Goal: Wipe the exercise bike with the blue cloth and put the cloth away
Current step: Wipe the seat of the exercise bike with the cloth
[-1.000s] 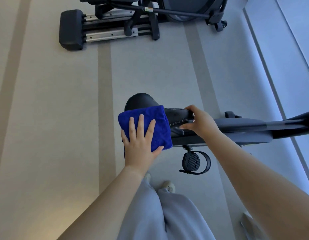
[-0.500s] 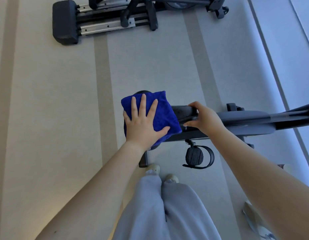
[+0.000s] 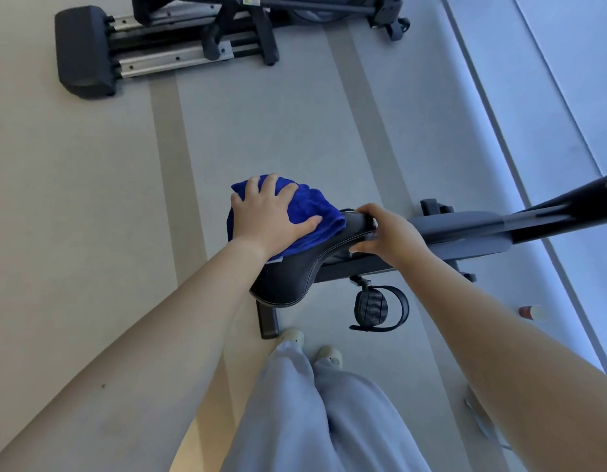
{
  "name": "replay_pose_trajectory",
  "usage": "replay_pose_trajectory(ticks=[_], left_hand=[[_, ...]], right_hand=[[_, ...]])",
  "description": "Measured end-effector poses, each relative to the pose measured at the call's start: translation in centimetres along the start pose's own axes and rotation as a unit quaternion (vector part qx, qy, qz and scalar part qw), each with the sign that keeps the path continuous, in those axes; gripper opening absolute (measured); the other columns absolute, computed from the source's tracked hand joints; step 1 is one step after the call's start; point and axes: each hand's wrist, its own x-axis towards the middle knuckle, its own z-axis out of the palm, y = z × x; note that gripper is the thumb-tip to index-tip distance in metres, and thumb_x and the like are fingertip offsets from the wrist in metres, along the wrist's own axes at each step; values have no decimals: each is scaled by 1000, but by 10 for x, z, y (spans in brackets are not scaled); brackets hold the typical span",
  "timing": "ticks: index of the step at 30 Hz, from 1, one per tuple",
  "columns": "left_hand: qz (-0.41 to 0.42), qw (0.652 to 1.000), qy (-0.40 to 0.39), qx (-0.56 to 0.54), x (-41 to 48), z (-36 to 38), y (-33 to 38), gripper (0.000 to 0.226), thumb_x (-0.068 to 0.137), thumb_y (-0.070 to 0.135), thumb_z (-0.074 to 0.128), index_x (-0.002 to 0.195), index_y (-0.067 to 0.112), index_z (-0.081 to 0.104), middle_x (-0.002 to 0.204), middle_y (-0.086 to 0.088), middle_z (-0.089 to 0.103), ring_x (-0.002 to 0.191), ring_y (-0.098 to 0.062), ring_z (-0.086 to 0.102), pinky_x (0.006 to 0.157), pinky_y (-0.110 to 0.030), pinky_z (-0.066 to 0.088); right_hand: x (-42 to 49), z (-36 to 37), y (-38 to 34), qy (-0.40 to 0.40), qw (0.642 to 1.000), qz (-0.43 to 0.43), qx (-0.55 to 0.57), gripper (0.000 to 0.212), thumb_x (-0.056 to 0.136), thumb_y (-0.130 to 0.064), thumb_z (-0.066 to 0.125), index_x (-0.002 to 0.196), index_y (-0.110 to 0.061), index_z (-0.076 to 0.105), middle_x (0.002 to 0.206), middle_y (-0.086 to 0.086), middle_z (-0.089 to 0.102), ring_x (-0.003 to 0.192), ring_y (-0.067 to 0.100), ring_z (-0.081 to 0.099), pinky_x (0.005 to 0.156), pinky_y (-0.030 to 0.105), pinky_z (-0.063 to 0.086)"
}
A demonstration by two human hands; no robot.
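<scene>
Pressing blue cloth (image 3: 317,212) on saddle (image 3: 291,279) (left hand (image 3: 266,218)).

Head-worn view, steeply downward, close over hands (image 3: 332,226).

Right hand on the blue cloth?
No, the right hand grips the saddle nose; the left hand presses the blue cloth.

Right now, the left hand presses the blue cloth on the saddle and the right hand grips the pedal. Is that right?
Not quite. In the head view the right hand grips the narrow end of the saddle, not the pedal, which hangs untouched below. The left hand does press the blue cloth on the saddle.
</scene>
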Motion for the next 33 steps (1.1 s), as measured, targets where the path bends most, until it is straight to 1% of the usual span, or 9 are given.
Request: replay_pose_trajectory(ticks=[8,11,16,20,23,25,27,30,33], left_hand=[[-31,999,18,4,-43,8,13,80,82,76,27,148,32,22,160,-4,8,146,-33,-1,108,-64,15],[-48,998,40,6,-74,17,28,80,84,73,30,150,30,18,160,-7,6,146,-35,-1,107,-66,20],[-75,996,48,27,-109,33,50,74,88,63,40,149,27,22,159,-11,13,145,-39,9,108,-65,21],[-87,996,25,13,-113,28,56,68,92,57,35,151,28,16,160,-9,8,146,-37,6,111,-62,16],[-76,997,26,-4,-113,18,50,62,94,53,30,150,28,19,160,-5,13,145,-33,11,112,-57,18],[-61,997,48,-7,-110,8,37,61,93,50,26,147,24,30,155,-3,29,139,-30,28,108,-54,27],[-38,997,63,-4,-102,0,19,61,91,47,27,145,18,35,150,-4,37,134,-28,36,106,-52,32],[-23,998,54,-37,-85,-4,-12,61,96,42,37,149,16,24,157,-9,21,144,-28,17,115,-49,21],[18,997,15,-78,-65,-9,-44,61,98,40,35,151,19,15,160,-3,10,148,-20,3,119,-42,15]], right_hand=[[-2,2,5,10,1000,-26,6,55,71,-28,79,118,-26,50,93,-10,57,80,15,53,67,28,40],[-3,-1,4,3,999,-33,15,55,72,-27,80,118,-25,50,93,-11,58,76,16,54,61,26,36],[-6,-3,5,-7,999,-43,1,56,73,-30,78,121,-24,50,99,-8,59,85,17,54,70,28,37],[-10,0,5,-6,999,-50,4,57,78,-30,74,127,-23,46,117,-2,62,102,23,59,74,29,42],[-18,5,1,-16,999,-33,-8,71,86,-27,65,145,-18,28,146,3,41,128,26,46,95,37,41],[-29,8,-8,10,1000,-23,15,72,91,-21,57,150,-13,17,156,5,24,140,26,30,110,41,32],[-42,15,-22,83,994,-40,53,64,91,-16,52,148,-11,23,154,7,25,141,25,27,113,42,28],[-64,33,-55,188,973,-115,68,48,89,-16,54,135,-9,43,137,8,43,126,23,40,106,37,35],[-76,68,-90,206,967,-136,55,43,88,-19,58,129,-11,50,126,8,47,116,22,41,99,33,37]])
